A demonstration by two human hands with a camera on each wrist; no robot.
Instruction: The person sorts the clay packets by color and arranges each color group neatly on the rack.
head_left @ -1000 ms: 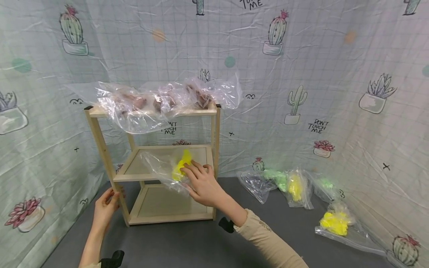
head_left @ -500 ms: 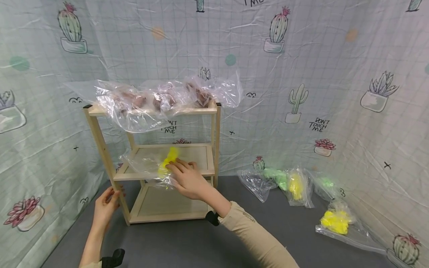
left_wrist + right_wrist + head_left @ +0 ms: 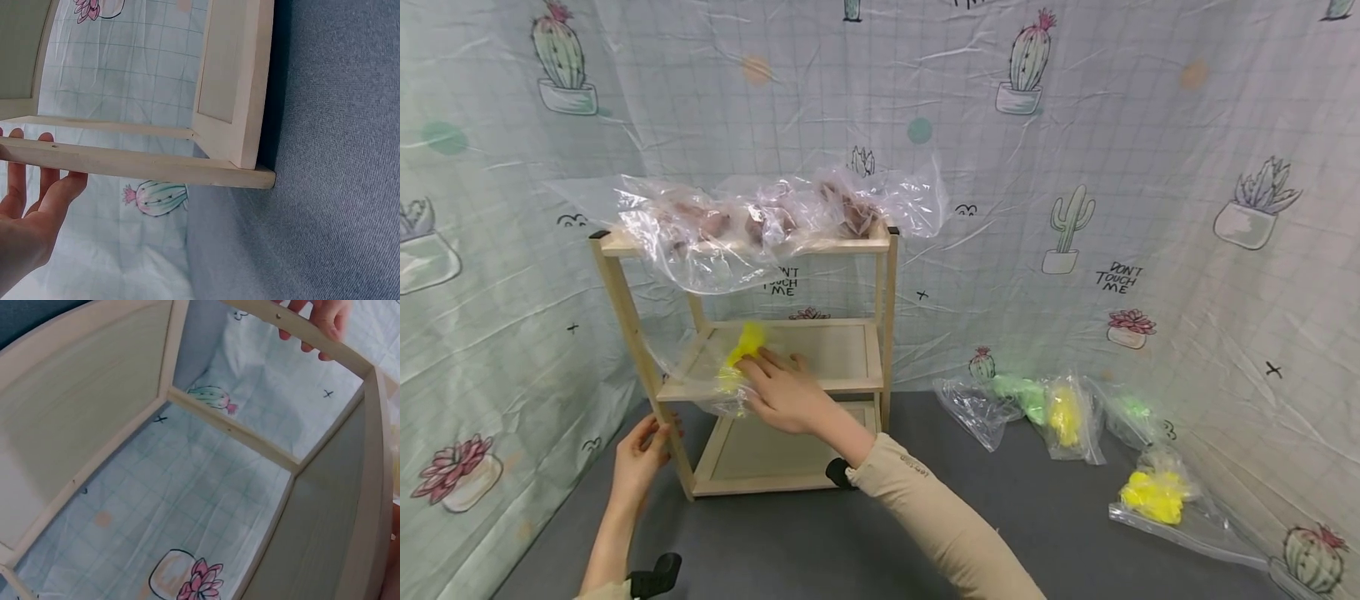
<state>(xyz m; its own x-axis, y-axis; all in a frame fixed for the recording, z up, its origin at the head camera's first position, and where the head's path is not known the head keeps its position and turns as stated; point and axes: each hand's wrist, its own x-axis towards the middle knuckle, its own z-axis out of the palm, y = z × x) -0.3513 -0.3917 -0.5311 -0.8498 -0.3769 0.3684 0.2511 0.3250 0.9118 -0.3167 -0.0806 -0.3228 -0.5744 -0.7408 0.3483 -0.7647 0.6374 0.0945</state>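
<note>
A small wooden shelf rack (image 3: pixel 886 333) stands on the dark grey table. My left hand (image 3: pixel 638 458) holds its front left post (image 3: pixel 137 165), thumb on one side and fingers round the other, low down below the middle shelf. Over the left part of the middle shelf (image 3: pixel 842 354), my right hand (image 3: pixel 786 396) grips a clear plastic bag with a bright yellow, lumpy thing (image 3: pixel 747 340) in it. The fingers cover part of the yellow thing, and its kind is not clear. Loose plastic spreads left over the shelf's front edge. The right wrist view catches only a sliver of this hand.
Clear bags with brownish things (image 3: pixel 775 221) lie along the top shelf, their plastic hanging over the front. At the right on the table are bags with green (image 3: pixel 1018 396) and yellow contents (image 3: pixel 1063 417), and another yellow bag (image 3: pixel 1153 497) nearer. Cactus-printed sheeting (image 3: pixel 970 275) surrounds the table.
My right hand has moved left along the middle shelf with the bagged yellow thing, from the shelf's right half to its left part. The left hand has stayed on the post.
</note>
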